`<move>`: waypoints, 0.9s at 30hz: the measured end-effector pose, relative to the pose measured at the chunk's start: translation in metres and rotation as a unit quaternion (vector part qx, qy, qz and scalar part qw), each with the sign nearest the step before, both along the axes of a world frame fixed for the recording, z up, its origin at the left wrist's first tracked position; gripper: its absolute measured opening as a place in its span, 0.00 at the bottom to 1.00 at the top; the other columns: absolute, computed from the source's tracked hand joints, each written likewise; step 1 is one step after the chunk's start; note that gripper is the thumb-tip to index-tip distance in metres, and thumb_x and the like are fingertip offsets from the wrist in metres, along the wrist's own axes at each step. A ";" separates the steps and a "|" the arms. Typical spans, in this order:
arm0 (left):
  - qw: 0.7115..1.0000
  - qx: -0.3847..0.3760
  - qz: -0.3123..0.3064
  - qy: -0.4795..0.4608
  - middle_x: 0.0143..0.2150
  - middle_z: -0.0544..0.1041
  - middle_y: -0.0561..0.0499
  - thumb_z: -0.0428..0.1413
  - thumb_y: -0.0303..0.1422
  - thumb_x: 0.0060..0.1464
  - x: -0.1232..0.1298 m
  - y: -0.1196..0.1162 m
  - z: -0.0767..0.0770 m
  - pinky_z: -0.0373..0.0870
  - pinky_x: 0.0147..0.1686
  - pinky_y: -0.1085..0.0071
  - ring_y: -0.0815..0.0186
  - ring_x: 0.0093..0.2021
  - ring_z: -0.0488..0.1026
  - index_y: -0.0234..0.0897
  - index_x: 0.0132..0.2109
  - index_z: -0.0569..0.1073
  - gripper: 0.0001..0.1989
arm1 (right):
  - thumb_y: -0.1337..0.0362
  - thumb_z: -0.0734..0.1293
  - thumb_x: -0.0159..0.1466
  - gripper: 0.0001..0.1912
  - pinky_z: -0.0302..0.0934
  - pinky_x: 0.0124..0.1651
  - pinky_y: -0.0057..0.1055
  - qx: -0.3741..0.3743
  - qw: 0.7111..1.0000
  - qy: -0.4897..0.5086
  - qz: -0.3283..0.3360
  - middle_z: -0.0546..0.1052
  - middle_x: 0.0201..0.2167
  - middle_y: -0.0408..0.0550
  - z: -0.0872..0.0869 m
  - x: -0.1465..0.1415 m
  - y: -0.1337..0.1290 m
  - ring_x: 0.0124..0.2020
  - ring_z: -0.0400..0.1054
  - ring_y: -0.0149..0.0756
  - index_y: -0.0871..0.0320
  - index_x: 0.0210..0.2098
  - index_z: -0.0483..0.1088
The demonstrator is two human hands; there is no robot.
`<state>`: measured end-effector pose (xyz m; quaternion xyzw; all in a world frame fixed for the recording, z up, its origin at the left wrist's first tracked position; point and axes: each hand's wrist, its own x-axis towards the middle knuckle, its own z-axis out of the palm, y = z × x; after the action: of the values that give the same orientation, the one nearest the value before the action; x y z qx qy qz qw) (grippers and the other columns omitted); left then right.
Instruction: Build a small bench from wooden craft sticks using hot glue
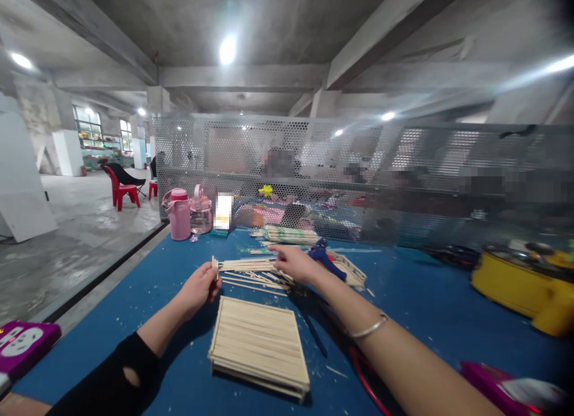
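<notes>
Pinched upright in my left hand (204,284) are a few short wooden sticks (214,264). My right hand (293,263) hovers over loose wooden sticks (255,278), index finger stretched out to the left and the other fingers partly curled; nothing shows in it. In front of me lies a flat rectangular panel (258,344) of side-by-side sticks, with a raised edge frame. Just right of my right hand is a blue glue gun (329,262), beside a small open stick frame (352,271). My right forearm hides part of the table.
A packet of sticks (289,234) lies by the perforated metal screen (237,147). A pink flask (180,216) and a clear jug (201,216) stand back left. To the right is a yellow pot (506,281); purple devices (31,344) sit at both sides. Wood scraps dot the blue table (156,320).
</notes>
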<state>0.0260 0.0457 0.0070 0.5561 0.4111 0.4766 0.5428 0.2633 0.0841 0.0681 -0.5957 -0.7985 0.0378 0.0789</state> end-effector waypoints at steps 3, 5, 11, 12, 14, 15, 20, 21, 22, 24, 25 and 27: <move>1.000 0.003 -0.002 0.022 0.16 0.59 0.59 0.47 0.43 0.48 0.000 0.000 0.001 0.52 0.15 0.78 0.75 0.15 0.54 0.37 0.25 0.59 0.14 | 0.71 0.59 0.55 0.24 0.55 0.31 0.24 -0.022 0.999 0.012 -0.026 0.76 0.29 0.48 0.004 0.020 -0.007 0.29 0.67 0.32 0.65 0.52 0.64; 1.000 0.005 -0.003 0.030 0.15 0.59 0.59 0.47 0.42 0.49 0.000 -0.002 0.002 0.53 0.15 0.78 0.75 0.15 0.54 0.37 0.24 0.59 0.14 | 0.74 0.59 0.54 0.22 0.54 0.29 0.24 -0.043 0.998 0.011 -0.043 0.75 0.27 0.47 0.002 0.031 -0.017 0.27 0.66 0.32 0.65 0.49 0.67; 0.999 0.022 0.010 0.042 0.14 0.59 0.59 0.47 0.40 0.49 -0.002 -0.006 0.002 0.52 0.15 0.78 0.74 0.15 0.54 0.37 0.23 0.59 0.13 | 0.75 0.57 0.53 0.13 0.53 0.30 0.23 -0.081 0.994 -0.001 -0.079 0.75 0.28 0.46 -0.017 0.045 -0.057 0.31 0.66 0.32 0.61 0.32 0.71; 0.999 0.028 0.016 0.043 0.14 0.59 0.59 0.46 0.40 0.50 -0.004 -0.005 0.002 0.52 0.15 0.78 0.74 0.15 0.54 0.37 0.23 0.58 0.13 | 0.75 0.56 0.55 0.13 0.54 0.30 0.23 -0.077 0.993 -0.002 -0.086 0.75 0.30 0.47 -0.019 0.046 -0.063 0.32 0.66 0.32 0.61 0.33 0.70; 0.998 0.048 0.023 0.046 0.15 0.59 0.60 0.46 0.40 0.51 -0.006 -0.005 0.001 0.52 0.16 0.77 0.75 0.14 0.54 0.37 0.24 0.58 0.13 | 0.73 0.53 0.57 0.14 0.54 0.30 0.24 -0.069 0.993 -0.006 -0.100 0.75 0.33 0.49 -0.021 0.044 -0.074 0.33 0.66 0.32 0.61 0.36 0.68; 0.997 0.061 0.024 0.049 0.15 0.59 0.60 0.45 0.40 0.51 -0.007 -0.005 0.002 0.52 0.16 0.77 0.75 0.14 0.54 0.37 0.24 0.58 0.13 | 0.72 0.52 0.58 0.15 0.54 0.30 0.24 -0.066 0.992 -0.011 -0.106 0.75 0.34 0.50 -0.022 0.042 -0.079 0.33 0.66 0.33 0.61 0.36 0.67; 0.990 0.130 0.018 0.047 0.17 0.61 0.58 0.44 0.43 0.53 -0.002 -0.036 0.020 0.54 0.18 0.76 0.74 0.15 0.56 0.37 0.26 0.60 0.15 | 0.58 0.58 0.56 0.15 0.58 0.34 0.33 -0.055 0.989 -0.069 -0.118 0.76 0.33 0.58 -0.028 0.019 -0.102 0.36 0.69 0.46 0.61 0.30 0.71; 0.990 0.138 0.009 0.041 0.19 0.63 0.57 0.44 0.44 0.53 0.002 -0.050 0.024 0.55 0.19 0.76 0.74 0.16 0.57 0.37 0.27 0.61 0.15 | 0.56 0.59 0.55 0.16 0.58 0.35 0.35 -0.041 0.987 -0.097 -0.118 0.76 0.34 0.59 -0.030 0.015 -0.104 0.37 0.69 0.48 0.62 0.30 0.72; 0.989 0.140 -0.006 0.046 0.21 0.64 0.56 0.44 0.44 0.54 0.006 -0.065 0.028 0.56 0.20 0.75 0.73 0.18 0.58 0.37 0.27 0.62 0.15 | 0.55 0.59 0.55 0.18 0.59 0.36 0.36 -0.026 0.985 -0.123 -0.121 0.76 0.34 0.61 -0.032 0.010 -0.105 0.38 0.70 0.50 0.62 0.31 0.73; 0.986 0.148 -0.032 0.066 0.22 0.65 0.54 0.44 0.44 0.55 0.014 -0.097 0.030 0.58 0.23 0.75 0.71 0.20 0.60 0.37 0.28 0.64 0.16 | 0.58 0.57 0.57 0.18 0.60 0.36 0.37 -0.004 0.978 -0.157 -0.136 0.76 0.36 0.63 -0.035 0.005 -0.104 0.38 0.70 0.50 0.64 0.33 0.73; 0.983 0.160 -0.036 0.081 0.22 0.66 0.53 0.43 0.43 0.55 0.018 -0.112 0.029 0.59 0.25 0.74 0.70 0.22 0.62 0.37 0.28 0.66 0.16 | 0.61 0.57 0.57 0.17 0.61 0.35 0.37 -0.001 0.976 -0.162 -0.145 0.76 0.36 0.63 -0.035 0.004 -0.102 0.38 0.71 0.50 0.65 0.34 0.74; 0.977 0.189 -0.026 0.100 0.24 0.68 0.50 0.45 0.42 0.54 0.024 -0.135 0.022 0.60 0.28 0.73 0.67 0.26 0.64 0.38 0.28 0.68 0.16 | 0.65 0.58 0.56 0.16 0.61 0.35 0.36 -0.001 0.975 -0.163 -0.151 0.76 0.36 0.64 -0.035 0.004 -0.097 0.38 0.71 0.50 0.66 0.34 0.74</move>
<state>0.0496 -0.0890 0.0286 0.7039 0.3510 0.4732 0.3966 0.2675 -0.0127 0.0334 -0.7074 -0.7015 -0.0717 -0.0481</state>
